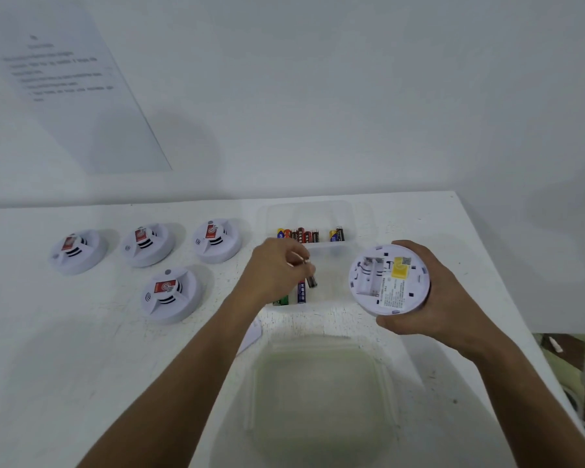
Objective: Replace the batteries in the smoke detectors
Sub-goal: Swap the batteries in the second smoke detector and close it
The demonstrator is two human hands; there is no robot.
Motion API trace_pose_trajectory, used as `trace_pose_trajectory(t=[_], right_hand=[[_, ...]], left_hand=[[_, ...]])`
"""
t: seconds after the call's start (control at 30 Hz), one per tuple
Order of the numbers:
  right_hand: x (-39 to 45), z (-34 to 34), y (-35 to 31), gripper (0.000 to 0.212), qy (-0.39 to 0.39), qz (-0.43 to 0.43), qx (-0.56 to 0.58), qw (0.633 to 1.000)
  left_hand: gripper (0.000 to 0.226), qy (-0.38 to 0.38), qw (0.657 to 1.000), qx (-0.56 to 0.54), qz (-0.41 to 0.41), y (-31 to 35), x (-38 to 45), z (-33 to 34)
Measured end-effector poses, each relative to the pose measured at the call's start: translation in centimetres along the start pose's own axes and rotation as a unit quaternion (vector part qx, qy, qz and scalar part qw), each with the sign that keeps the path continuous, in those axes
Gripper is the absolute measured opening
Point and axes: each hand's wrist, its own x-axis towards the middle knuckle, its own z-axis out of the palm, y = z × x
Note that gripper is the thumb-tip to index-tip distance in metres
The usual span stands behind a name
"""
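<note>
Gripping upturned detector (389, 280), bay empty, right hand (429, 298) | left hand (272, 271) pinching battery (311, 280)

The smoke detector (389, 280) gripped by the right hand (433, 295) looks like smooth white moulded plastic with a yellow paper-like sticker; the four detectors (169, 295) lying on the table share that matt white plastic, each with a red label. The battery (310, 278) pinched by the left hand (274, 268) has a dark glossy wrap and a metallic end; the tray (313, 211) is clear, faintly frosted plastic. The table (81, 349) is white, matt and scuffed; the lid (318, 393) is cloudy translucent plastic; the wall sheet (78, 86) looks like glossy paper.
</note>
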Motion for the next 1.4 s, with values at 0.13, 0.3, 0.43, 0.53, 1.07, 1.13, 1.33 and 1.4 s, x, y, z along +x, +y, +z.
trace_pose_trajectory(t=[0.13, 0.3, 0.43, 0.53, 1.07, 1.13, 1.33, 1.4], right_hand=[[-0.3, 0.0, 0.0, 0.092, -0.004, 0.009, 0.006, 1.000], [-0.4, 0.0, -0.1, 0.090, -0.003, 0.022, 0.013, 1.000], [-0.3, -0.1, -0.2, 0.093, -0.004, 0.026, 0.024, 0.999], [-0.3, -0.1, -0.2, 0.093, -0.005, 0.026, 0.026, 0.999], [-1.1, -1.6, 0.2, 0.088, 0.021, 0.024, 0.021, 0.999], [-0.9, -1.6, 0.4, 0.087, 0.026, 0.028, 0.022, 0.999], [-0.5, -1.2, 1.0, 0.091, 0.020, 0.029, 0.027, 0.999], [-0.4, -1.0, 1.1, 0.092, 0.016, 0.031, 0.024, 0.999]], left_hand=[[0.025, -0.046, 0.993, 0.108, 0.012, -0.2, 0.7, 1.2], [0.035, -0.018, 0.984, 0.176, 0.021, -0.7, 0.7, 1.8], [0.036, 0.021, 0.990, 0.138, 0.015, -1.0, 0.6, 1.1], [0.031, 0.053, 0.994, 0.087, 0.041, -0.5, 0.8, 0.3], [0.052, -0.135, 0.974, 0.179, 0.035, 2.9, 12.6, 2.2], [0.051, -0.137, 0.972, 0.185, 0.039, 2.8, 12.8, 2.6], [0.027, -0.142, 0.972, 0.183, 0.032, 2.6, 13.1, 3.3], [0.023, -0.122, 0.979, 0.162, 0.030, 2.6, 12.9, 3.5]])
